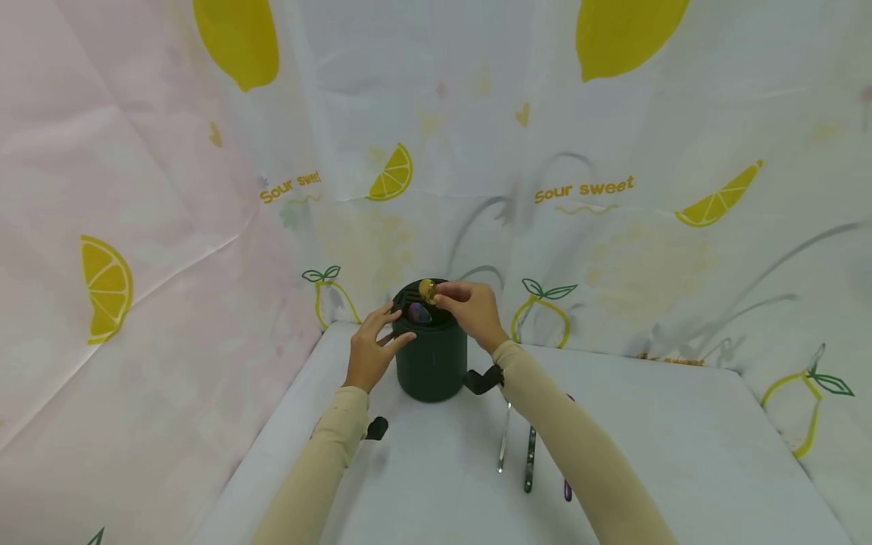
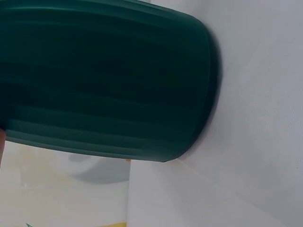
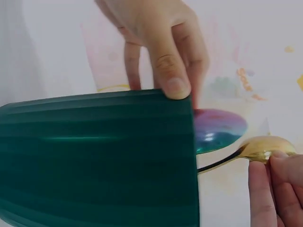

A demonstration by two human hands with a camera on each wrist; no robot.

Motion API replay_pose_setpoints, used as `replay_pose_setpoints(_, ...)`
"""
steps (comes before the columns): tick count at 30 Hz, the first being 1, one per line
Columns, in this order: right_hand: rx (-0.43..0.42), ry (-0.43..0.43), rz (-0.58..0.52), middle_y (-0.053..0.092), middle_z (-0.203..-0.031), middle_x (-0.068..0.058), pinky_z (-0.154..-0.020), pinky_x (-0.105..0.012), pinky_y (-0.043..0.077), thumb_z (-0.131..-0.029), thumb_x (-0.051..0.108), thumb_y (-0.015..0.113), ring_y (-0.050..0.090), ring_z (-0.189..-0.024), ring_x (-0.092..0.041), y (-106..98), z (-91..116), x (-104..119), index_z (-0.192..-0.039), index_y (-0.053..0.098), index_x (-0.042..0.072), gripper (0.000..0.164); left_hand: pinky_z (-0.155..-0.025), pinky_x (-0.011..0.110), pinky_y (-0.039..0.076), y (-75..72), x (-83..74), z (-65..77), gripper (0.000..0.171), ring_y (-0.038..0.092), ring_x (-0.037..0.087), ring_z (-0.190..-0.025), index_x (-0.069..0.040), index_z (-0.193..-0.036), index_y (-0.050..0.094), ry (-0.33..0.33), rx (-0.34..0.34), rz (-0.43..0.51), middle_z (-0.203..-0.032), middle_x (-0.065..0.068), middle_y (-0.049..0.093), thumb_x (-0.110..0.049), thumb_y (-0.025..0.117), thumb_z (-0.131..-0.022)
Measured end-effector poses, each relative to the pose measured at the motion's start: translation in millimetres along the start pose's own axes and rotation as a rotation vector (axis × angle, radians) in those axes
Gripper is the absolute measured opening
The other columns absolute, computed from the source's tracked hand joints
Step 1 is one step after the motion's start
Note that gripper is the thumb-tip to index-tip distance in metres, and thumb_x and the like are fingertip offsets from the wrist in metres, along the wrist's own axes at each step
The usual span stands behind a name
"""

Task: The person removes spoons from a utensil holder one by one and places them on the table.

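Note:
A dark green ribbed utensil holder (image 1: 432, 371) stands upright on the white table. My left hand (image 1: 371, 352) grips its rim from the left; in the right wrist view the thumb (image 3: 176, 87) presses the outer wall at the rim. My right hand (image 1: 480, 314) pinches a gold spoon (image 3: 267, 147) by its bowl, above the opening. The spoon's thin dark handle runs down into the holder, where its lower end is hidden. Beside it, the bowl of an iridescent purple-blue spoon (image 3: 218, 128) sticks out past the rim.
Right of the holder, partly under my right forearm, lie a silver handle (image 1: 503, 443), a black riveted handle (image 1: 530, 462) and a purple-tipped piece (image 1: 568, 490). Lemon-printed cloth (image 1: 436, 113) hangs behind the table (image 1: 681, 439) and along its left side.

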State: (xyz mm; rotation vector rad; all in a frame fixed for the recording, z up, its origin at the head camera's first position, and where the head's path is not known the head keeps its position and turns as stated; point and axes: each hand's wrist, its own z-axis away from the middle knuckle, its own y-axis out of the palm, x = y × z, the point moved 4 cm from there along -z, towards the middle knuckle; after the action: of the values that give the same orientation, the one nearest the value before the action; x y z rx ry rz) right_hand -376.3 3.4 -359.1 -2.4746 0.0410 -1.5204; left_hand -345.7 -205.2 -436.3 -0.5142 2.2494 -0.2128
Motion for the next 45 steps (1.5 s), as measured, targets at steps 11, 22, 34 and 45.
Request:
replay_pose_setpoints(11, -0.031, -0.062, -0.099, 0.073, -0.099, -0.012, -0.079, -0.029, 0.06, -0.088, 0.013, 0.075, 0.071, -0.087, -0.02, -14.6, -3.5, 19.9, -0.105, 0.074, 0.0, 0.021, -0.088, 0.042, 0.057, 0.2, -0.1, 0.2, 0.05, 0.046, 0.023, -0.131, -0.01, -0.127, 0.065, -0.015, 0.011, -0.008, -0.143, 0.008, 0.05, -0.028, 0.079, -0.082)
replay_pose_setpoints(22, -0.097, -0.12, -0.221, 0.071, -0.102, -0.02, -0.081, -0.031, 0.06, -0.086, 0.006, 0.075, 0.071, -0.085, -0.022, -43.4, -12.0, 49.2, -0.107, 0.071, -0.007, 0.025, -0.087, 0.043, 0.057, -0.9, 0.1, 0.6, 0.051, 0.046, 0.026, -0.132, -0.011, -0.128, 0.064, -0.009, 0.01, -0.022, -0.144, 0.008, 0.048, -0.027, 0.08, -0.082)
replay_pose_setpoints(34, -0.222, -0.131, -0.526, 0.072, -0.094, -0.013, -0.083, -0.036, 0.059, -0.084, -0.004, 0.074, 0.071, -0.081, -0.021, -82.6, -15.1, 73.1, -0.102, 0.069, -0.011, 0.021, -0.088, 0.041, 0.057, 0.5, 0.7, 1.1, 0.052, 0.045, 0.023, -0.132, -0.013, -0.128, 0.064, -0.017, 0.013, -0.011, -0.144, 0.008, 0.048, -0.028, 0.08, -0.081)
replay_pose_setpoints(45, -0.32, -0.083, -0.629, 0.068, -0.095, -0.016, -0.088, -0.037, 0.057, -0.081, -0.007, 0.074, 0.07, -0.087, -0.024, -119.9, -14.0, 77.0, -0.099, 0.07, -0.008, 0.019, -0.089, 0.043, 0.056, -0.4, 1.7, 1.3, 0.051, 0.045, 0.021, -0.132, -0.012, -0.128, 0.065, -0.032, 0.012, -0.001, -0.144, 0.008, 0.049, -0.027, 0.08, -0.081)
